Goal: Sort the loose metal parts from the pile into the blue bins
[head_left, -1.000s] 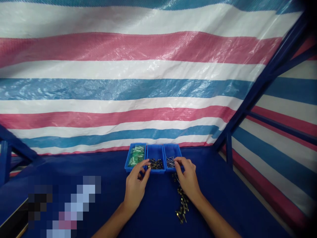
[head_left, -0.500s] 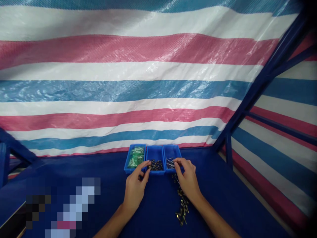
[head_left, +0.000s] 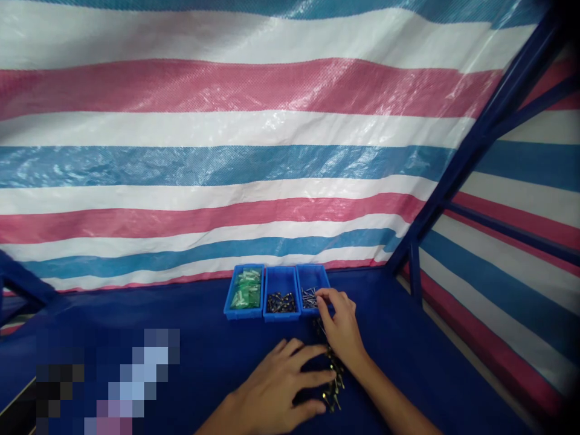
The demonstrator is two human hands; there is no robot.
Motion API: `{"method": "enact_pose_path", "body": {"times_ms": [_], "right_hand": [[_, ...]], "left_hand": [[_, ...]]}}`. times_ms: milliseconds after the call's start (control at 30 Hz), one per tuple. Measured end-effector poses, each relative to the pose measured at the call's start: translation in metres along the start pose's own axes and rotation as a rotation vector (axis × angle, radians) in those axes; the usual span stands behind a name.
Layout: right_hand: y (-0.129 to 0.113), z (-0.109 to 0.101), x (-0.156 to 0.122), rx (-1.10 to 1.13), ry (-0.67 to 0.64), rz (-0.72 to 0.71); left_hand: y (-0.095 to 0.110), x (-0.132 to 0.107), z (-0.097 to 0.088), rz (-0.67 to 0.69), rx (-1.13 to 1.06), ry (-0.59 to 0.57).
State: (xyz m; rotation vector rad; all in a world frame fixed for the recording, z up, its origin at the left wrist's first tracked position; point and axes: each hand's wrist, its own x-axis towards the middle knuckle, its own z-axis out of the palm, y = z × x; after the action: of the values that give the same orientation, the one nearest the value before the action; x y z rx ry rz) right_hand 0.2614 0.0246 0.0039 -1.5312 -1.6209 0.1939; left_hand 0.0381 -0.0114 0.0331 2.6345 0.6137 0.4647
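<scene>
fittings of dark metal and brass (head_left: 334, 377) lie in a loose trail on the navy cloth (head_left: 212, 317), running from just below the right-hand bin toward the person. they are too small to make out exactly, and the hands hide part of the trail. the left hand (head_left: 276, 386) lies open and flat-spread, its fingers stretched out and reaching the trail; nothing shows gripped in it. the right hand (head_left: 342, 326) is curled, its fingertips pinched together at the near corner of the right-hand bin, just beside a heap of nails (head_left: 309, 297). whether it holds a nail or a fitting is hidden behind the fingers, so i cannot tell. three blue plastic bins stand side by side, touching, beyond the hands. the right bin (head_left: 312, 278) holds the nails, the middle bin (head_left: 281, 281) a small heap of dark parts (head_left: 281, 303), and the left bin (head_left: 232, 296) green packets (head_left: 243, 293). a striped pink, white and blue tarpaulin (head_left: 226, 127) hangs behind, with a blue steel frame (head_left: 480, 133) to the right. a pixelated patch (head_left: 109, 380) at lower left hides whatever lies there.
</scene>
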Motion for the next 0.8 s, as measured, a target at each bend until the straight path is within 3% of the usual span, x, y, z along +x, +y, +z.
{"method": "enact_pose_path", "body": {"times_ms": [133,367,800], "right_hand": [[0.000,0.001,0.000,0.002,-0.011,0.008],[0.001,0.001,0.000,-0.009,-0.016,-0.002],[0.004,-0.004,0.002,0.117,0.153,0.088]], "left_hand": [[0.007,0.004,0.002,0.068,0.048,-0.051],[-0.001,0.002,0.014,0.099,0.078,-0.013],[-0.032,-0.003,0.020,-0.150,0.080,0.245]]}}
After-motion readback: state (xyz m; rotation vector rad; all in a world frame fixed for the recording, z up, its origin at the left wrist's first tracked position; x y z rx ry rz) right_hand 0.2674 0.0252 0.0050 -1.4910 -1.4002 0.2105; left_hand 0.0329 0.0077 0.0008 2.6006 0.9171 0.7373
